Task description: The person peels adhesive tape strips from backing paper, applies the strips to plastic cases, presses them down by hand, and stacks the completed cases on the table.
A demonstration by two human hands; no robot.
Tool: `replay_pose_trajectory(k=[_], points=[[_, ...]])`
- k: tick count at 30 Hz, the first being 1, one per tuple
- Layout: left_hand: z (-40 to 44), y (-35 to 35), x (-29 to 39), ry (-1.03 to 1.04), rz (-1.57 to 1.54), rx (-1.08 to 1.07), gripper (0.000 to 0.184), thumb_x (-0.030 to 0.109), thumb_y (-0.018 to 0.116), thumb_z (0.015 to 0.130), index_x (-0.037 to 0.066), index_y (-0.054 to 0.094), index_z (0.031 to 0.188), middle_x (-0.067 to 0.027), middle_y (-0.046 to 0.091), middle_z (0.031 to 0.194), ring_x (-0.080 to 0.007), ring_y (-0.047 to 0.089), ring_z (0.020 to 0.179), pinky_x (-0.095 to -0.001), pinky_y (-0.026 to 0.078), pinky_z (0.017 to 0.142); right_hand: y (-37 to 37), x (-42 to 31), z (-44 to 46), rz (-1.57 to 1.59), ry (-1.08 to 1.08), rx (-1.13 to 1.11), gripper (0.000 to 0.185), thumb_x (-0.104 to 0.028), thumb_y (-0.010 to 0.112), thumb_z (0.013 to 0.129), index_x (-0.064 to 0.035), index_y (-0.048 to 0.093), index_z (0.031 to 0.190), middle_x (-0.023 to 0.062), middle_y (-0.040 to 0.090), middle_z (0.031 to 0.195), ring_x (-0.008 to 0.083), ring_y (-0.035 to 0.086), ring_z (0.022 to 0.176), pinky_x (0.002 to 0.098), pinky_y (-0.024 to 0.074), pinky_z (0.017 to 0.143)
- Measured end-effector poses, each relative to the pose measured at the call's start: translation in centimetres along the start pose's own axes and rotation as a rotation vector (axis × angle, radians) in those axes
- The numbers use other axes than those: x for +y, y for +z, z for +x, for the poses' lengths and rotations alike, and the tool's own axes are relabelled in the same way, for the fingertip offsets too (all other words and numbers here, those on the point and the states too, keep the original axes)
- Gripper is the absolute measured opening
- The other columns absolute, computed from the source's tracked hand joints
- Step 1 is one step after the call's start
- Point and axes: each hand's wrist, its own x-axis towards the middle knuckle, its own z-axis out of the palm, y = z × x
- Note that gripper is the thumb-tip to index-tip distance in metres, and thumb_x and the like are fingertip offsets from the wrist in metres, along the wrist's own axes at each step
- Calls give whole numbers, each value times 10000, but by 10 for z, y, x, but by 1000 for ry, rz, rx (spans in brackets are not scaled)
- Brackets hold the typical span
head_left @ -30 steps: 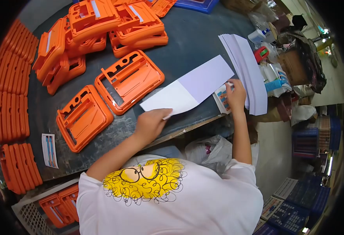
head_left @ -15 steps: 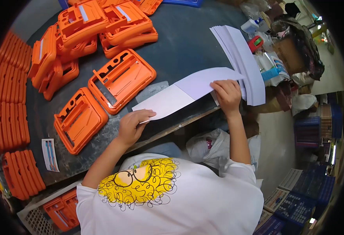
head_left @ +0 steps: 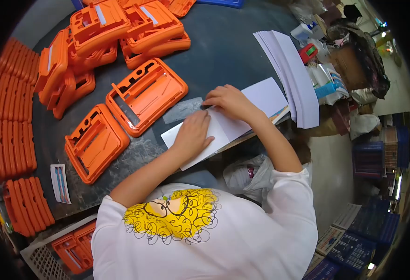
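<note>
A long pale sheet of stiff paper [head_left: 261, 93] lies flat along the table's near edge, with a crease across its middle. My left hand [head_left: 193, 134] rests palm down on its left half, fingers stretched out. My right hand [head_left: 228, 102] lies across the sheet near the crease, its fingertips at the far edge and its fingers extended. Part of the crease is hidden under my hands. Just beyond them is a flat grey translucent piece [head_left: 182, 110]. A coloured printed edge [head_left: 280, 115] shows beneath the sheet's right end.
A stack of folded pale sheets [head_left: 291, 77] stands at the right. Orange plastic cases [head_left: 146, 95] lie to the left, with more piled behind and rows of orange parts [head_left: 9, 144] at the far left. A small printed card [head_left: 60, 183] lies near the left edge.
The sheet, held up and bowed between both hands, now lies flat on the table. My right hand has moved left to the crease, and my left hand has moved right onto the sheet.
</note>
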Motion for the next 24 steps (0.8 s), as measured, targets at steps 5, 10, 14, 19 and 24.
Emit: replay_pose_trajectory(k=[5, 10, 14, 19, 24], points=[[-5, 6, -6, -37, -82, 10, 676, 329, 693, 824, -49, 462, 1335, -194, 457, 1393, -352, 421, 1314, -438, 334, 1113, -3, 13, 6, -7, -64, -138, 175, -153, 676, 806, -142, 755, 961, -5, 662, 1084, 178, 614, 967, 344, 453, 852], [-4, 5, -7, -37, -86, -20, 688, 340, 670, 840, -85, 456, 1337, -220, 464, 1400, -356, 420, 1324, -435, 318, 1127, 4, 21, 3, 77, -77, -83, 116, -142, 703, 790, -132, 721, 904, -4, 639, 1056, 194, 605, 959, 360, 450, 843], [-5, 6, -7, -45, -86, -15, 674, 328, 684, 832, -52, 462, 1342, -195, 456, 1403, -351, 418, 1322, -439, 324, 1122, 6, 16, 5, 160, 3, -61, 90, -125, 702, 795, -113, 648, 866, 6, 613, 1027, 205, 591, 975, 366, 437, 848], [-5, 6, -8, -36, -89, -15, 671, 331, 678, 835, -56, 465, 1340, -199, 464, 1396, -351, 425, 1318, -435, 327, 1120, -3, 19, -5, 221, 23, -3, 85, -92, 683, 807, -104, 616, 857, 15, 613, 1035, 217, 580, 996, 372, 413, 890], [-5, 5, -7, -33, -93, -13, 668, 331, 673, 839, -55, 463, 1343, -199, 461, 1403, -348, 422, 1325, -437, 326, 1119, -3, 25, -26, 299, 87, 54, 94, -36, 654, 798, -94, 618, 862, 28, 668, 1053, 237, 591, 1052, 394, 417, 928]])
